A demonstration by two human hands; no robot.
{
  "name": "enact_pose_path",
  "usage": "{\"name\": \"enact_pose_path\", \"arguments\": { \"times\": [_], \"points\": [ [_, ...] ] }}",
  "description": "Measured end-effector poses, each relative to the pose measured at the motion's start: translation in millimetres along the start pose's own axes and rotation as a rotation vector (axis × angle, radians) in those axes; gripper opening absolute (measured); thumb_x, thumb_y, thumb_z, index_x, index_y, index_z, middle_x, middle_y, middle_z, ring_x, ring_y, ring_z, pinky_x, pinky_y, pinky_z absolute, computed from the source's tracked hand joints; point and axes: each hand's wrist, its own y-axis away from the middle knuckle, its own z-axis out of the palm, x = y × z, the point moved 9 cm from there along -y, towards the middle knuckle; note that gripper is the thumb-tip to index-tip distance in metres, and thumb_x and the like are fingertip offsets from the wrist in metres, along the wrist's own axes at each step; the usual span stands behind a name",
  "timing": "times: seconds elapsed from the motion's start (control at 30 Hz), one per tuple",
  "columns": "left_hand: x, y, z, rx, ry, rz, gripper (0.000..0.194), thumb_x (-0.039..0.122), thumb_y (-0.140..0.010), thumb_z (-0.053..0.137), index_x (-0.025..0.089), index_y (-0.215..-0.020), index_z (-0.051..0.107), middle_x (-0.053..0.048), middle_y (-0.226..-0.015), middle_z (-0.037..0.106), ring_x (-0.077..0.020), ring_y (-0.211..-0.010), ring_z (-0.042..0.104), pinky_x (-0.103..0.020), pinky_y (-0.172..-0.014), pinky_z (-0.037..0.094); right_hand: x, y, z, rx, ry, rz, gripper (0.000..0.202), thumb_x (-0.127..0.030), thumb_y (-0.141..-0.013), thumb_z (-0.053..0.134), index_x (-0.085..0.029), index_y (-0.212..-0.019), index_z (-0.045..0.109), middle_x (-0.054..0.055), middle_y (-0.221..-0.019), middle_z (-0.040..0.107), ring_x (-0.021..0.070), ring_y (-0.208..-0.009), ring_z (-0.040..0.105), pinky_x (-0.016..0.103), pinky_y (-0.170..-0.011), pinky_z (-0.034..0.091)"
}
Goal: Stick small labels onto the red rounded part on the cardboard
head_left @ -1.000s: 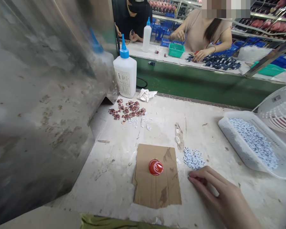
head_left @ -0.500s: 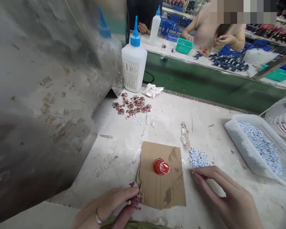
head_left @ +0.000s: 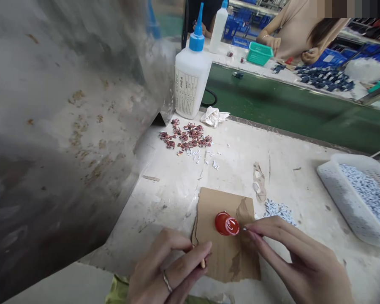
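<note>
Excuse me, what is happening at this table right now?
A person works at a white table. The right hand touches a red cap on a piece of cardboard. The left hand pinches something small at the cardboard's edge. A glue bottle and small red pieces are behind.

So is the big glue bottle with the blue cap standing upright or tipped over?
Upright. The glue bottle stands on its base at the back of the table, blue nozzle pointing straight up, beside the metal panel.

right hand [head_left: 297, 261] fingertips at red cap [head_left: 226, 223] | left hand [head_left: 167, 270] pinching small stick, probably
</note>
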Motion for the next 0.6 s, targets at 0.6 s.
{"name": "enact_pose_path", "arguments": {
  "times": [0.6],
  "points": [
    [2,-6,1.1,0.056,-0.018,0.004,0.027,0.006,-0.101,0.067,0.013,-0.127,0.071,-0.006,-0.097,0.076,-0.0101,-0.084,0.074,-0.015,-0.078,0.064,-3,-3,-2,0.008,0.029,-0.023,0.017,-0.017,-0.100,0.067,-0.029,-0.109,0.077,0.003,-0.105,0.081,0.0168,-0.088,0.081,0.021,-0.075,0.066]
  ]
}}
